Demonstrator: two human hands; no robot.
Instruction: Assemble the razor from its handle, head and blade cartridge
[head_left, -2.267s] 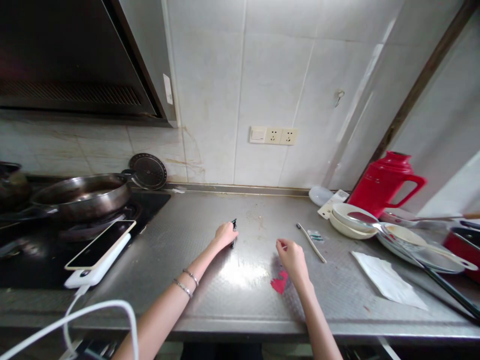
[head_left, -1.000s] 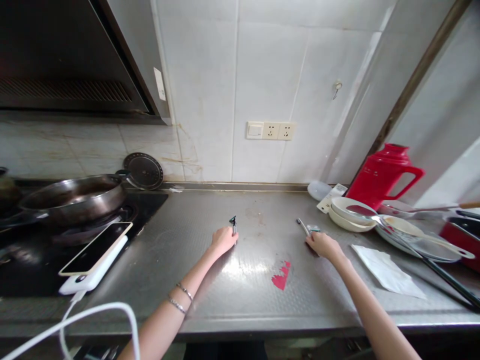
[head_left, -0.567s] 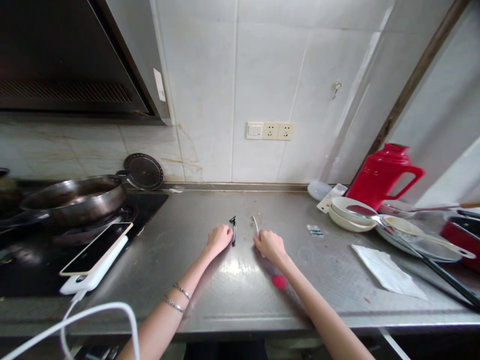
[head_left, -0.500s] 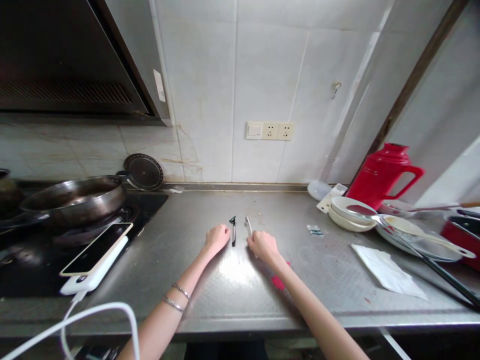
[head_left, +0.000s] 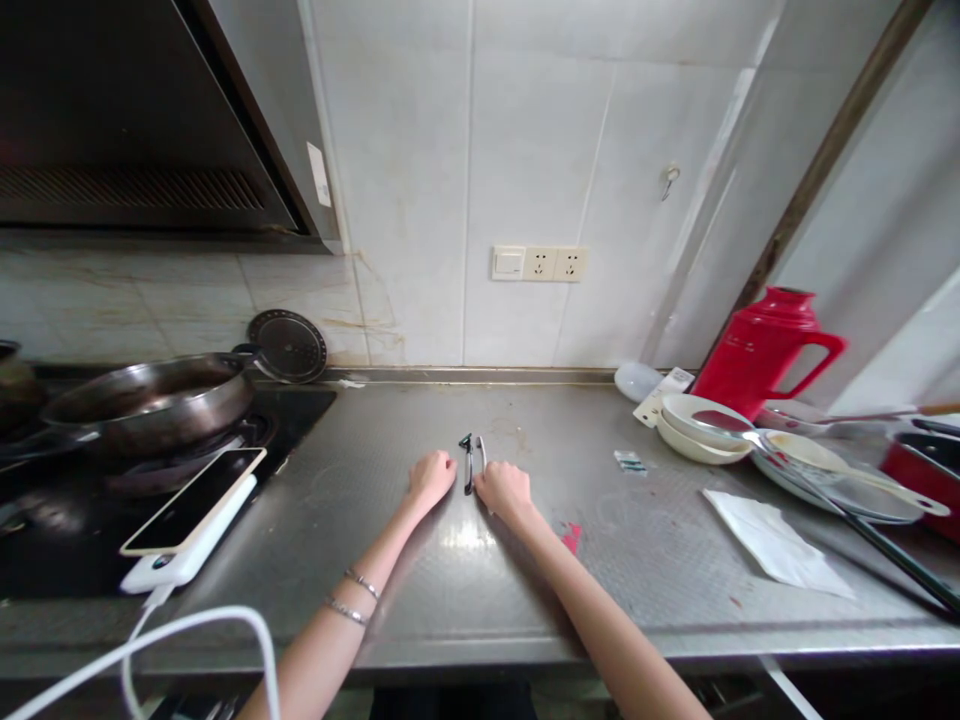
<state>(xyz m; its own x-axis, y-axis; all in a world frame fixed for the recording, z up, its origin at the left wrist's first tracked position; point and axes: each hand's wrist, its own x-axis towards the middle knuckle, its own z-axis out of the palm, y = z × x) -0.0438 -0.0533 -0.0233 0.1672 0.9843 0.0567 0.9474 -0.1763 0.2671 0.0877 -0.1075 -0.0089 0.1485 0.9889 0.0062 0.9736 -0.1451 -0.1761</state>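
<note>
Both forearms stretch forward, backs of the hands up. The right hand (head_left: 504, 488) has its fingers closed around a white toothbrush (head_left: 482, 450), whose head juts beyond them. The left hand (head_left: 432, 478) curls into a loose fist, the razor (head_left: 469, 468) lying just beside its fingers, between the hands.

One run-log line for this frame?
left hand: beside razor, not holding it | right hand: gripping toothbrush | razor: on counter, between hands | red scrap: partly hidden
</note>
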